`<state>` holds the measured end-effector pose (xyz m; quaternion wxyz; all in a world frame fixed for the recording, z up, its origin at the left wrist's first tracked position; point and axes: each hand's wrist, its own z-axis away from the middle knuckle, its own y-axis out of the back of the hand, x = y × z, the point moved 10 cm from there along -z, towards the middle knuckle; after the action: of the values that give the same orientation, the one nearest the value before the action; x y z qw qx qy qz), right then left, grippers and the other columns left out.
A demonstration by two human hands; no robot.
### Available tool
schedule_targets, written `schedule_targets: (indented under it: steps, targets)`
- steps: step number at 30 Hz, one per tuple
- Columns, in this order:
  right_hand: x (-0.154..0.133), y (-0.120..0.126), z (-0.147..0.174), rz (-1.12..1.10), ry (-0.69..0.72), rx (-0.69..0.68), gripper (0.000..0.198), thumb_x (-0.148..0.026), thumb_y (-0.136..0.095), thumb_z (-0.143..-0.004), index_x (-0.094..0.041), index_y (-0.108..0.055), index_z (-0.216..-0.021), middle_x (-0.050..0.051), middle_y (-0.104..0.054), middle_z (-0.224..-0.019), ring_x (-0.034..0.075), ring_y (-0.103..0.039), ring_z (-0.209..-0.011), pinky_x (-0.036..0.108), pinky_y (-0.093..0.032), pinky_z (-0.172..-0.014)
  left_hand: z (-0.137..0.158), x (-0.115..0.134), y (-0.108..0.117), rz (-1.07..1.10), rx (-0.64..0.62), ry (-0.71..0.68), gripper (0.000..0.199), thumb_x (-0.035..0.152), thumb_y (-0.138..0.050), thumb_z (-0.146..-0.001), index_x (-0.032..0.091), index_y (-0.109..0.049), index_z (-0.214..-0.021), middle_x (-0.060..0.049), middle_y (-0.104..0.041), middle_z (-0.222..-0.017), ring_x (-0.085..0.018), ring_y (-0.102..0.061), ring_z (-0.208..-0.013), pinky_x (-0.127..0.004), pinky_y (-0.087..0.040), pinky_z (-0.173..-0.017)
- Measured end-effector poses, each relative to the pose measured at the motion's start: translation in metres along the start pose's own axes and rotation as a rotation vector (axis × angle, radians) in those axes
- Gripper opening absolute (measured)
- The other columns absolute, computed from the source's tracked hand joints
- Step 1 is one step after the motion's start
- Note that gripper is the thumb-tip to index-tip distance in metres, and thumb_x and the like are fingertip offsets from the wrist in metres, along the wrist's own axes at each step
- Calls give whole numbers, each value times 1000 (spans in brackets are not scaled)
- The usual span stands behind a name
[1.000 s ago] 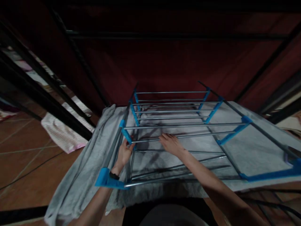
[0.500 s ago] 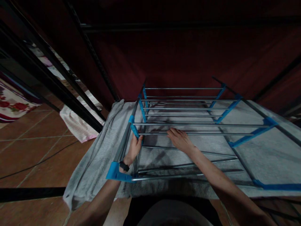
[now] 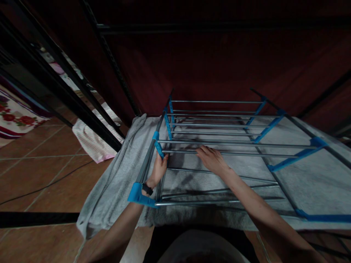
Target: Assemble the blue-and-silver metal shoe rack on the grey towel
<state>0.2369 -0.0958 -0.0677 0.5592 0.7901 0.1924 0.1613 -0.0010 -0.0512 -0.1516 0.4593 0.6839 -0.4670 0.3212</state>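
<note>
A rack of grey metal tubes (image 3: 233,144) with blue plastic joints lies in front of me. My left hand (image 3: 159,170), with a dark band at the wrist, is closed around the lower end of a blue bracket (image 3: 158,147) on the rack's left side. Some of its fingers are hidden behind the bracket. Farther right, my right hand (image 3: 213,159) has its fingers curled over a cross tube (image 3: 260,155) that runs from that bracket. A blue corner piece (image 3: 135,193) sits close to my left wrist.
Under the rack is a grey blanket (image 3: 109,197), hanging over the left edge. Dark red panels (image 3: 205,69) stand behind, with black metal posts (image 3: 90,117) at left. A striped cloth (image 3: 94,137) and a thin cable (image 3: 52,185) lie on the tiled floor.
The view has shifted slightly. Both hands keep their places on the rack, and the left end of the rack appears a little higher and farther right in view.
</note>
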Motion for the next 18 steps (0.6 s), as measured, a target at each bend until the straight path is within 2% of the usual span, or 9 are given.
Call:
schedule_targets:
  steps: [3, 10, 15, 18]
  targets:
    - [0, 1, -1, 9, 4, 9, 19, -25, -46, -106, -21, -64, -107, 6, -67, -104, 19, -63, -93, 31, -41, -80, -2, 1, 0, 11, 24, -10, 39, 40, -53, -97, 19, -50, -129, -10, -64, -112, -23, -62, -105, -39, -50, -99]
    - [-1, 1, -1, 14, 20, 29, 18, -24, -47, -105, -20, -65, -105, 6, -67, -101, 19, -62, -92, 31, -40, -78, 0, -4, -2, 5, 13, 5, 28, 32, -52, -96, 18, -49, -121, -8, -63, -100, -20, -61, -92, -36, -51, -88]
    - [-2, 4, -1, 19, 40, 60, 17, -24, -48, -105, -20, -65, -104, 6, -67, -99, 19, -62, -90, 31, -41, -78, -1, -2, -2, 17, -4, -1, 34, 31, -51, -98, 18, -46, -128, -11, -63, -108, -21, -59, -101, -36, -49, -93]
    - [-2, 5, -1, 21, 45, 64, 18, -24, -48, -105, -20, -65, -103, 6, -67, -99, 19, -62, -88, 31, -40, -77, -1, 0, -2, 34, 2, 5, 34, 34, -53, -98, 19, -48, -127, -10, -64, -106, -21, -60, -99, -35, -49, -93]
